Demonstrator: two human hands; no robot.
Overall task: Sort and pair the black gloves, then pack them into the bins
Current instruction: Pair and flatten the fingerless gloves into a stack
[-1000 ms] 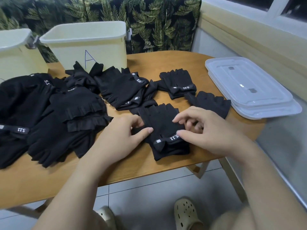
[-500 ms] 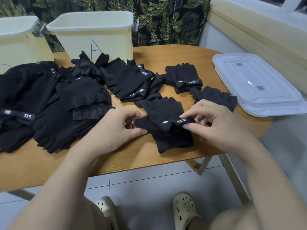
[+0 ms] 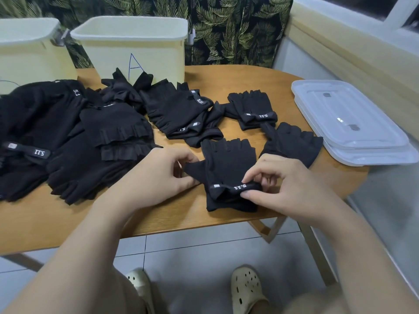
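**Head view: two hands hold a black glove pair at the worktop edge**

The head camera looks down at a brown wooden worktop (image 3: 68,214) with many black gloves on it. Right in front lies a glove pair (image 3: 229,164), one glove on top of the other, with the finger ends pointing away from the person. A wrist strap (image 3: 235,187) with white writing runs across it.

The left hand (image 3: 156,175) has its grip closed on the thumb flap at the left side of the glove pair, with thumb and fingers curled round the flap. The right hand (image 3: 281,186) pinches the right end of the wrist strap between thumb and fingertips.

A big pile of gloves (image 3: 74,141) lies on the left part of the worktop. More gloves (image 3: 179,109) lie in a loose heap in the middle. A folded pair (image 3: 254,109) lies further back on the right, and one single glove (image 3: 292,143) lies just beside the right hand.

At the back stands a pale yellow bin (image 3: 136,48) with a blue letter A on it. A second bin (image 3: 29,48) stands to its left. Clear lids (image 3: 349,118) are stacked at the right edge of the worktop.

Two pale shoes (image 3: 246,288) show on the tiled floor below.
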